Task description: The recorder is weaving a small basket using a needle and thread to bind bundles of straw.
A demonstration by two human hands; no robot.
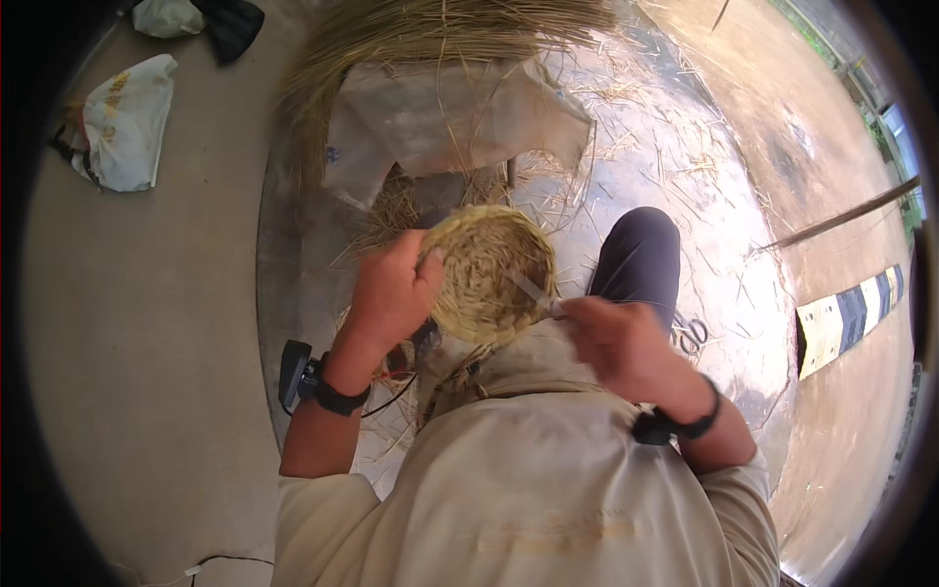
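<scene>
A small round woven straw basket is tilted in front of my lap, its hollow inside facing up at me. My left hand grips its left rim, the thumb on the near side and the other fingers mostly behind the wall. On the right, my right hand is closed round a slim, pale, blade-like tool, whose tip lies over the basket's inside. Motion smears this hand and the tool, so its exact kind is unclear.
Beyond the basket, a pale sack covers a low support, with a heap of straw behind it. Scissors lie by my right knee. A white bag stands far left, and a striped block sits at the right.
</scene>
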